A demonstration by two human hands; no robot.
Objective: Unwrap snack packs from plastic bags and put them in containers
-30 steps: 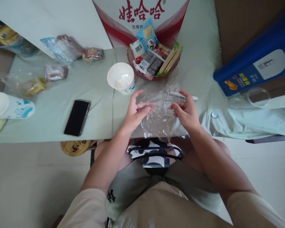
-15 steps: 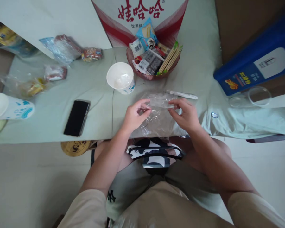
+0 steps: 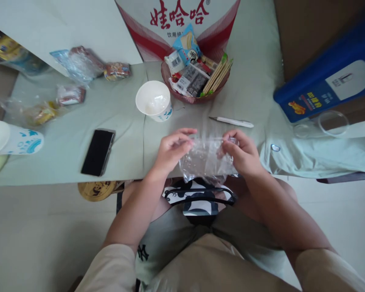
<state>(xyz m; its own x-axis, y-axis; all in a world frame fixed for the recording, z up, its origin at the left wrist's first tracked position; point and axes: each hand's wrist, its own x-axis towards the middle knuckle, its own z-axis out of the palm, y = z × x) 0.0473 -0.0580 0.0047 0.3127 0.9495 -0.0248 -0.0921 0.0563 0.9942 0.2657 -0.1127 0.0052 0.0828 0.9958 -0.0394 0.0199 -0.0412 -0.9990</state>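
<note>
Gathering the clear plastic bag (image 3: 205, 161) toward us, we now hold it as a smaller, crumpled bundle at the near edge of the table (image 3: 121, 117). A second ago it lay spread flat under open fingers. The white pen-like tool (image 3: 231, 121), which the film then partly covered, lies bare and well clear beyond our knuckles. So the folding looks well along: the sheet is doubled, not flat. Our left hand (image 3: 172, 150) pinches the bag's upper left edge between thumb and fingertips, and our right hand (image 3: 243, 153) pinches the upper right in the same grip. The bag hangs between both grips, its lower part sagging over the table's edge toward our lap.
</note>
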